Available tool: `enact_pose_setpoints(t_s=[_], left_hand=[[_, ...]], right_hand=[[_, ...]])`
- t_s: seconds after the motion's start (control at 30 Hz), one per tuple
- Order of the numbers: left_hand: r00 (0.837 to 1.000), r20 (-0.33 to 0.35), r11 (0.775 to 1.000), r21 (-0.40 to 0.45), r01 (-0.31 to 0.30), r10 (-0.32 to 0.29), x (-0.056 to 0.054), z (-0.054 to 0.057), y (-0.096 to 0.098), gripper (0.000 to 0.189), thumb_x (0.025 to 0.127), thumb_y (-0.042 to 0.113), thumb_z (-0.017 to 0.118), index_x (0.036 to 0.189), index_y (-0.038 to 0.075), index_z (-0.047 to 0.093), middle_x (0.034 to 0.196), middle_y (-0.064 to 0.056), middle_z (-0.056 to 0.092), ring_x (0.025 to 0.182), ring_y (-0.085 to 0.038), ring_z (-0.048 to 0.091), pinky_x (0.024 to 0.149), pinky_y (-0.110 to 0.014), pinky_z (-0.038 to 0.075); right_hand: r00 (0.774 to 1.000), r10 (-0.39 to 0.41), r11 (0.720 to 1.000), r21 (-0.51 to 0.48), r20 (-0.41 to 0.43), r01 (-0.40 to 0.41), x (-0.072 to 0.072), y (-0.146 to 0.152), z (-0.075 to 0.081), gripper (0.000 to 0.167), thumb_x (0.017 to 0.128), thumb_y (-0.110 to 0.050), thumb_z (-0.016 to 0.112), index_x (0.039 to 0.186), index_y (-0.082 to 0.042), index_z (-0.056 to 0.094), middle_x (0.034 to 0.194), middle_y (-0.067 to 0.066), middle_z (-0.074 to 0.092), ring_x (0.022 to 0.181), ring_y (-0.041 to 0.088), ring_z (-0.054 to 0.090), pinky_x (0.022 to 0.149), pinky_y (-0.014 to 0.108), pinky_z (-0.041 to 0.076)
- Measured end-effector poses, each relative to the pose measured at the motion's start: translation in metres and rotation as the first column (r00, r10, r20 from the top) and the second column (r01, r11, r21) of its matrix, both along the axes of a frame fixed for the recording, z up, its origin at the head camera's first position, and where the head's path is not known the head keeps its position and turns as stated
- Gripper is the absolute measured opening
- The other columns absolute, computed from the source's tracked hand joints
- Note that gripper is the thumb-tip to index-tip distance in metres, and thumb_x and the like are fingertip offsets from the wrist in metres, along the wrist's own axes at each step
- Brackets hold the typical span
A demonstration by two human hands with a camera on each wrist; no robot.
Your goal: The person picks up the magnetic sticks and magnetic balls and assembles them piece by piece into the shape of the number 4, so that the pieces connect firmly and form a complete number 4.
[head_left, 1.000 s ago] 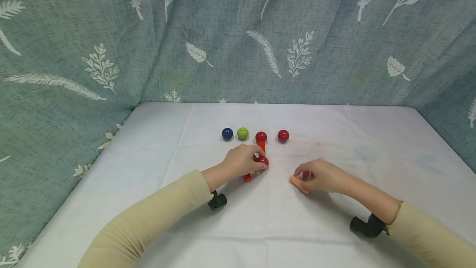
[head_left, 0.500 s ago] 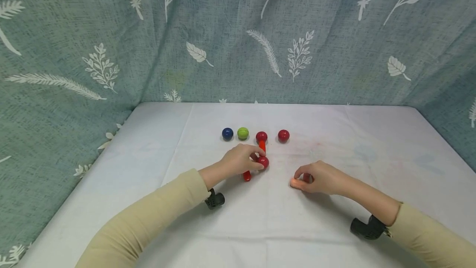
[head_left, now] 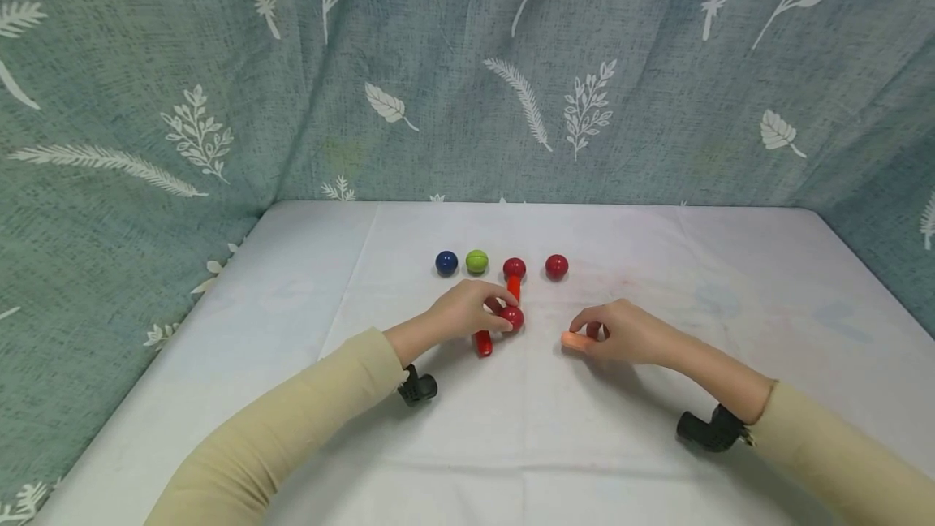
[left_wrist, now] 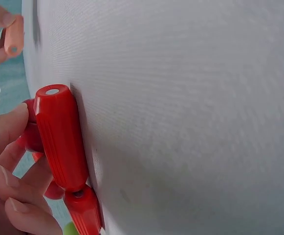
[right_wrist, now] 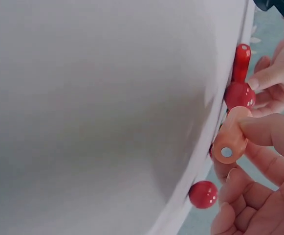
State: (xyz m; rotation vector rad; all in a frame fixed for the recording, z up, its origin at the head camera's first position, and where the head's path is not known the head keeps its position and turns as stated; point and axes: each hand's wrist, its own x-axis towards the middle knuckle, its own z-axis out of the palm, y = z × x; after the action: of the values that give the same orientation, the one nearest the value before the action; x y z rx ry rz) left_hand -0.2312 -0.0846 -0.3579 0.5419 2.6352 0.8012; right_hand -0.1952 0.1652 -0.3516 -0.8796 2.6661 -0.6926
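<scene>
My left hand (head_left: 462, 309) pinches a red ball (head_left: 514, 318) on the white cloth. From that ball a red magnetic rod (head_left: 514, 289) runs back to another red ball (head_left: 514, 268). A second red rod (head_left: 483, 343), beside the left fingers, shows a silver disc on its end in the left wrist view. To the right, my right hand (head_left: 634, 333) holds an orange magnetic rod (right_wrist: 233, 132) between thumb and fingers, its silver-disc end visible in the right wrist view. A gap separates the orange rod from the held ball in the head view.
Behind the hands, a dark blue ball (head_left: 447, 263), a green ball (head_left: 477, 261) and a loose red ball (head_left: 557, 267) sit in a row. A green leaf-patterned curtain (head_left: 453, 79) hangs at the back of the white-covered table (head_left: 628, 453).
My right hand has moved left and slightly away from me, and its orange rod has turned to lie more sideways. The left hand has shifted a little left with the red ball.
</scene>
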Motion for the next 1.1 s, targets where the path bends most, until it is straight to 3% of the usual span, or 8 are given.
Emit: enact_pose_setpoints(t_s=[0.27,0.53,1.1], left_hand=[[1.0,0.009,0.999,-0.029,-0.022,0.022,0.001,0.003,0.0,0.033,0.077,0.023,0.073,0.109,0.022,0.066,0.099,0.0,0.065,0.08,-0.011,0.056,0.065,-0.023,0.044],[0.999,0.015,0.999,-0.036,-0.041,0.042,0.001,0.004,0.001,0.034,0.077,0.023,0.074,0.11,0.022,0.066,0.099,0.0,0.066,0.072,-0.011,0.055,0.062,-0.022,0.042],[0.999,-0.004,0.999,-0.04,-0.034,0.034,0.002,0.004,0.001,0.033,0.077,0.024,0.074,0.109,0.023,0.067,0.098,0.001,0.066,0.076,-0.011,0.055,0.063,-0.023,0.041]], right_hand=[[1.0,0.002,1.0,-0.017,0.01,-0.002,-0.022,-0.013,0.0,0.014,0.081,-0.012,0.067,0.094,-0.009,0.069,0.074,-0.004,0.062,0.061,0.009,0.047,0.055,0.022,0.042],[0.999,-0.025,0.999,-0.045,0.037,0.027,-0.039,-0.029,-0.002,0.015,0.08,-0.013,0.068,0.093,-0.007,0.07,0.072,-0.003,0.063,0.061,0.011,0.048,0.055,0.023,0.042],[0.998,0.01,1.0,-0.028,0.065,-0.009,-0.043,-0.035,-0.005,0.015,0.08,-0.008,0.065,0.095,-0.005,0.069,0.077,0.0,0.064,0.064,0.01,0.05,0.059,0.022,0.044]])
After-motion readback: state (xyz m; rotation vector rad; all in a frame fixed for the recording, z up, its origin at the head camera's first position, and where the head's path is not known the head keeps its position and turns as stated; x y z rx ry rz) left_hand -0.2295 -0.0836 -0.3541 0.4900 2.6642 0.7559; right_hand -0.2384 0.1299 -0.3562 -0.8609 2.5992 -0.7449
